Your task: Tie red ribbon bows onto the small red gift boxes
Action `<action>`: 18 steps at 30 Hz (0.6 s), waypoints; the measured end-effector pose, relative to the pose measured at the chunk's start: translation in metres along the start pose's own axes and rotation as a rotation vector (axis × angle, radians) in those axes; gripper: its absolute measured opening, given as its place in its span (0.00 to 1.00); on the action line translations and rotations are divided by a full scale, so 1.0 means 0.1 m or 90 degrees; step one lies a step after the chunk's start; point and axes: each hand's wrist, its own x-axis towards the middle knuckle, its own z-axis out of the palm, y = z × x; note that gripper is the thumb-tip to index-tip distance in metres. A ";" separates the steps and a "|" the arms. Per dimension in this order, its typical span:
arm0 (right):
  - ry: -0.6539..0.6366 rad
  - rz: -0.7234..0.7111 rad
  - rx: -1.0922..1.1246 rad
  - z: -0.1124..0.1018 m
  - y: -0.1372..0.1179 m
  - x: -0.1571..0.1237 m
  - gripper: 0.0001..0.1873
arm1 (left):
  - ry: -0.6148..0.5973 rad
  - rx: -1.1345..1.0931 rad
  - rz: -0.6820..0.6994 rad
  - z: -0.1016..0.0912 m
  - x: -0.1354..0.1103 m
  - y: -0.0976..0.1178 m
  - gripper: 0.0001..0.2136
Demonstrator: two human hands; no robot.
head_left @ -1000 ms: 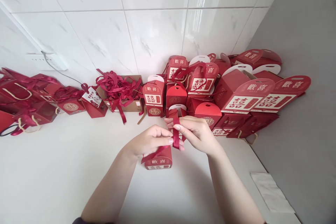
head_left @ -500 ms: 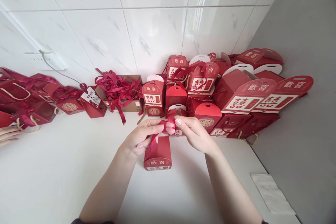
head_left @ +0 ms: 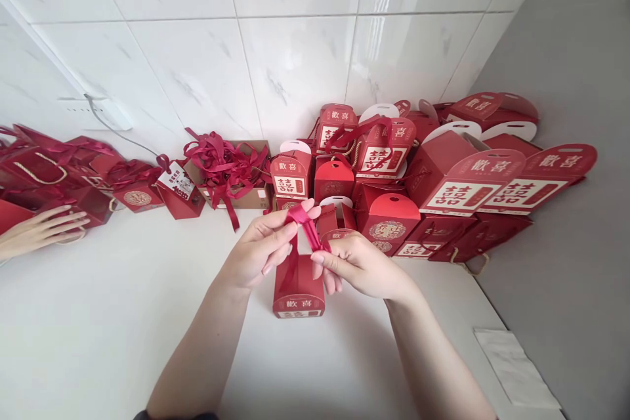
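Crimson ribbon (head_left: 309, 230) loops between the two hands, up above the middle of the white tabletop (head_left: 123, 321). From where I stand, the left hand (head_left: 260, 246) pinches its upper bend between thumb and forefinger, and the right hand (head_left: 367, 266), thumb closed on curled fingers, grips the lower end. One tail hangs over a small red box (head_left: 310, 275); I can't tell whether they touch. Farther off to the left, another person's hand (head_left: 54, 228) lies against red boxes (head_left: 88, 203).
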 end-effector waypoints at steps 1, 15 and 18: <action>-0.003 0.003 0.000 0.01 -0.02 0.00 0.25 | 0.018 0.056 0.011 0.03 -0.01 0.00 0.19; 0.171 -0.202 0.375 -0.13 -0.01 -0.14 0.15 | -0.001 0.615 0.118 0.03 0.06 0.01 0.13; 0.311 -0.161 0.311 -0.17 0.03 -0.10 0.17 | -0.072 0.549 0.141 0.21 0.03 -0.01 0.16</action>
